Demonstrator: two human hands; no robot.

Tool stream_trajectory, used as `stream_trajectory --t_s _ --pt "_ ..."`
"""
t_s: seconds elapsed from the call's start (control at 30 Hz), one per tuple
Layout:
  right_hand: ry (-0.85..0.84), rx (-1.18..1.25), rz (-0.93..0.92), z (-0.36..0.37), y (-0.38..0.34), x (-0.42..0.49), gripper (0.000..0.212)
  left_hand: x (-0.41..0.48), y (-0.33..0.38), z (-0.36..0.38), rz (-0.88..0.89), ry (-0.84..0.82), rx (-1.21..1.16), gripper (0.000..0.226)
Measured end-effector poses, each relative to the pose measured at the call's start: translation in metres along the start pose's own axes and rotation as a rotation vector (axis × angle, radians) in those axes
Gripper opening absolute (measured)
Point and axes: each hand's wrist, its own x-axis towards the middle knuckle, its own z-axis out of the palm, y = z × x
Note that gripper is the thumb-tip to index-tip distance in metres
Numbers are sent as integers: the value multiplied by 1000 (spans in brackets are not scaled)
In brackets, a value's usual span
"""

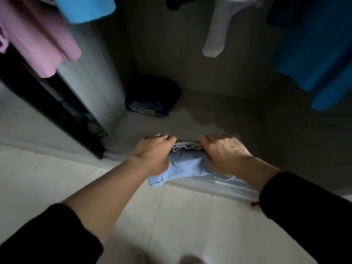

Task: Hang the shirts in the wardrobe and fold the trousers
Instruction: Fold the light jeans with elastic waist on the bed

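Observation:
A folded pair of light blue trousers (185,166) lies across the front edge of the wardrobe floor (219,119), its gathered waistband facing inward. My left hand (155,152) grips the bundle's left side and my right hand (222,154) grips its right side. Further inside, at the back left corner, rests a stack of folded dark jeans (152,101). Hanging shirts show along the top: a pink one (36,37), a bright blue one (85,8), a white one (219,29) and a blue one (320,54) at right.
A grey wardrobe partition (91,79) stands at left, with a dark compartment of shelves (57,103) beyond it. The wardrobe's raised sill (213,187) runs under the trousers. Pale tiled floor (171,225) lies in front.

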Motion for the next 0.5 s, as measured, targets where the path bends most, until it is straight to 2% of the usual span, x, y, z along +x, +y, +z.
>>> stream_trajectory --t_s 0.07,0.17,0.2,0.27,0.4,0.5 --pt "44 -75 11 20 17 36 45 42 -17 15 15 56 43 44" --pt "185 -215 40 52 43 82 71 104 -36 36 42 168 112 53" --pt "258 -222 47 63 50 95 71 121 -39 43 47 219 132 56" --pt "402 -240 38 86 65 118 62 151 -46 60 72 363 177 59" --pt "579 -315 88 139 79 148 66 196 -58 118 161 625 163 65" --pt "533 -269 90 201 74 150 51 206 -55 181 194 563 146 61"
